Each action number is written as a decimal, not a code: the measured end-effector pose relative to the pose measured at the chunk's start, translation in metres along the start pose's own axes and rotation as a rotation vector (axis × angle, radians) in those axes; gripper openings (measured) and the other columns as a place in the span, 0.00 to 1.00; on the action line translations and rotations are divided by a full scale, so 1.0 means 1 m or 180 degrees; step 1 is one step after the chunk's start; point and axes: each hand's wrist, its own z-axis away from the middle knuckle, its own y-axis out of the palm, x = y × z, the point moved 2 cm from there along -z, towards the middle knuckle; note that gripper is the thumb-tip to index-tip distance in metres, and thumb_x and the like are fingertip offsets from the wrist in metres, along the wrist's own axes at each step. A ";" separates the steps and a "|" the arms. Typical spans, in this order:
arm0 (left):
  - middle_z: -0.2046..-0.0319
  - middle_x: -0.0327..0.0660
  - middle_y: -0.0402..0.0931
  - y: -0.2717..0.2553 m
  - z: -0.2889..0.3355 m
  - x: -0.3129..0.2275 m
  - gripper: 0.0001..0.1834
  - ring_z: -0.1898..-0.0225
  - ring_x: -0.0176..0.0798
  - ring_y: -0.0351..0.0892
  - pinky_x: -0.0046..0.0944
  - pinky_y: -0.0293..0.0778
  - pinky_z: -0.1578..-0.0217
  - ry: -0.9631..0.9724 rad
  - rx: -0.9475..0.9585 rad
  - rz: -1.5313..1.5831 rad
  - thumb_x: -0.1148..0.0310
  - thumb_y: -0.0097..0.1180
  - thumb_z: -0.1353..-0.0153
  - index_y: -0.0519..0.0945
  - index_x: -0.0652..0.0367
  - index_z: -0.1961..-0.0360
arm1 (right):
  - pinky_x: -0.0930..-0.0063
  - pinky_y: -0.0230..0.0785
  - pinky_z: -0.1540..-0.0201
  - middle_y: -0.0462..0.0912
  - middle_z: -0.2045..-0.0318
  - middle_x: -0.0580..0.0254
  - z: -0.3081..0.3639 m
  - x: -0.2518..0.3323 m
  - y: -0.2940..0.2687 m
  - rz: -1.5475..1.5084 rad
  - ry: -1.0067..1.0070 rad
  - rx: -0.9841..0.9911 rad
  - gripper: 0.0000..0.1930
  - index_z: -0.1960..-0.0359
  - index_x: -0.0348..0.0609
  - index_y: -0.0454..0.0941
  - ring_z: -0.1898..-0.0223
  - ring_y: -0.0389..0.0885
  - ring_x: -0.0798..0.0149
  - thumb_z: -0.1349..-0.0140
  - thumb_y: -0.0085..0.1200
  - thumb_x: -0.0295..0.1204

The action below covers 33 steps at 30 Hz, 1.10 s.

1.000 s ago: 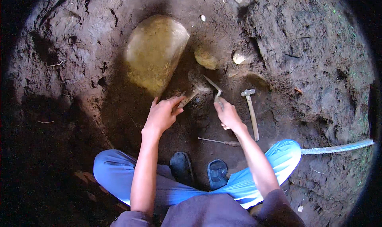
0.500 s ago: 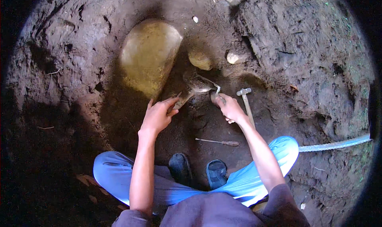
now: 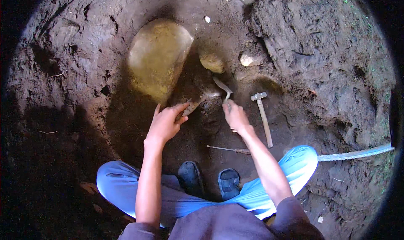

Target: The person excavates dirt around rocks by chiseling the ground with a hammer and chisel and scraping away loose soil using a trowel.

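My left hand (image 3: pixel 165 123) is closed around the pale handle of a scoop (image 3: pixel 196 105). Dark soil partly covers its rounded, shiny-edged end, so its exact shape is hard to make out. My right hand (image 3: pixel 236 116) grips a small pointing trowel (image 3: pixel 223 86) by its handle, which the fingers mostly hide. The trowel's narrow metal blade points up and left, just beyond the scoop's end and below a rounded yellowish stone (image 3: pixel 211 62). The two tools appear close together over the dug soil.
A large smooth stone (image 3: pixel 158 59) stands left of the tools. A hammer (image 3: pixel 264 118) lies right of my right hand, and a screwdriver (image 3: pixel 223 148) lies near my feet, partly under my right forearm. A pale stone (image 3: pixel 248 60) sits beyond. A ribbed bar (image 3: pixel 355 152) extends from my right knee.
My right hand has shifted slightly left and down, and the trowel blade has turned, showing more of its face. My right forearm now covers the screwdriver's handle end. My left hand has barely moved.
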 end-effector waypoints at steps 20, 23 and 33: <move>0.42 0.41 0.80 -0.005 0.003 0.007 0.24 0.39 0.46 0.77 0.66 0.49 0.29 0.0021 -0.0125 -0.0083 0.60 0.58 0.33 0.75 0.46 0.36 | 0.57 0.77 0.73 0.86 0.65 0.42 0.002 0.030 -0.033 -0.1187 0.1021 0.0691 0.23 0.41 0.43 0.76 0.75 0.85 0.53 0.25 0.43 0.46; 0.42 0.39 0.79 -0.006 0.007 0.016 0.23 0.39 0.47 0.76 0.69 0.52 0.31 -0.0154 -0.0183 -0.0111 0.62 0.59 0.35 0.78 0.46 0.38 | 0.64 0.73 0.84 0.86 0.71 0.49 0.019 0.045 -0.048 -0.1365 0.1258 0.0933 0.22 0.40 0.48 0.76 0.83 0.81 0.61 0.25 0.45 0.47; 0.45 0.43 0.82 -0.027 0.006 0.004 0.26 0.40 0.48 0.77 0.68 0.50 0.30 -0.0196 -0.0260 -0.0004 0.63 0.59 0.34 0.74 0.45 0.35 | 0.76 0.66 0.85 0.76 0.79 0.65 0.055 0.028 -0.088 -0.1597 0.0627 0.1553 0.21 0.45 0.48 0.76 0.87 0.72 0.74 0.33 0.62 0.44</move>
